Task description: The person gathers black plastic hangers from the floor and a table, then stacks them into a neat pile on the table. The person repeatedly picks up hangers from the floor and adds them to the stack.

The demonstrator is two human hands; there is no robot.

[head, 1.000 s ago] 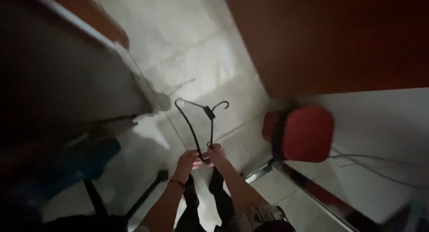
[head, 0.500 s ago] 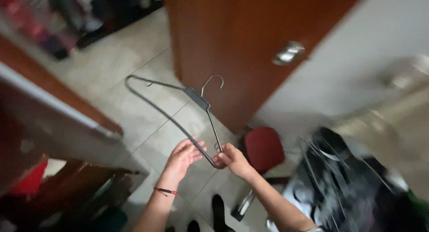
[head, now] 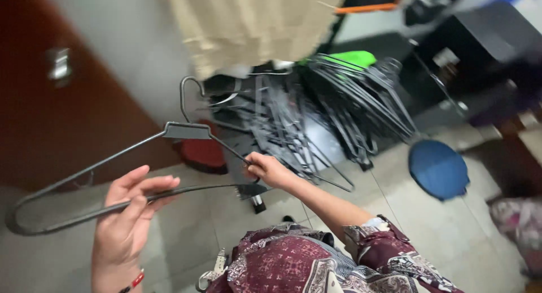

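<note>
I hold 1 dark metal hanger (head: pixel 113 174) across my front, lying nearly flat with its hook (head: pixel 189 95) pointing up. My left hand (head: pixel 127 214) is half open, palm up, its fingers (head: pixel 148 187) loosely under and around the lower bar, not clamped. My right hand (head: pixel 265 169) has its fingers closed on the hanger's other end, where the upper arm meets the lower bar. Beyond it, a heap of dark hangers (head: pixel 316 112) lies piled on the floor; I cannot tell whether a container holds them. A beige cloth (head: pixel 248 22) hangs above the heap, and a round blue stool (head: pixel 439 169) stands to its right.
</note>
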